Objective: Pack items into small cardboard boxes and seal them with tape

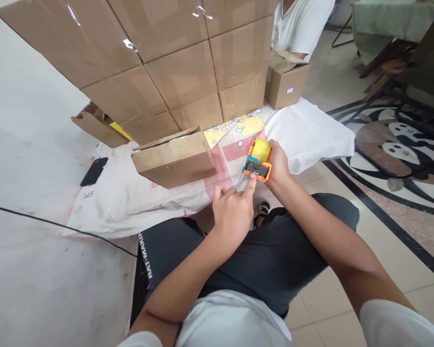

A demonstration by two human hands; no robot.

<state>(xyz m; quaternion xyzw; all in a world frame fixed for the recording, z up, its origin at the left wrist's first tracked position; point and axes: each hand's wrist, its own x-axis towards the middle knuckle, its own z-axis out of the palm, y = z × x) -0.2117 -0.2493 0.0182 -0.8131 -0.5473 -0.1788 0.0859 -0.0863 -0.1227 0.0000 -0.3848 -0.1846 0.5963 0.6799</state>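
Observation:
My right hand [279, 164] is wrapped round an orange tape dispenser [268, 168] with a blue part and a roll of yellowish tape [262, 149]. My left hand [233, 214] has its index finger stretched out, with the tip touching the near edge of the dispenser. Its other fingers are partly curled, and I see nothing held in them. Left of the dispenser, a flat cardboard box [177, 164] lies on the cloth-covered surface, its top flap slightly raised.
A tall stack of taped cardboard boxes [183, 72] stands behind. An open box [103, 127] and a black phone [94, 171] are at the left. Beside a person in a white shirt [304, 24] sits another box [287, 82]. A black cable [58, 222] runs along the left wall.

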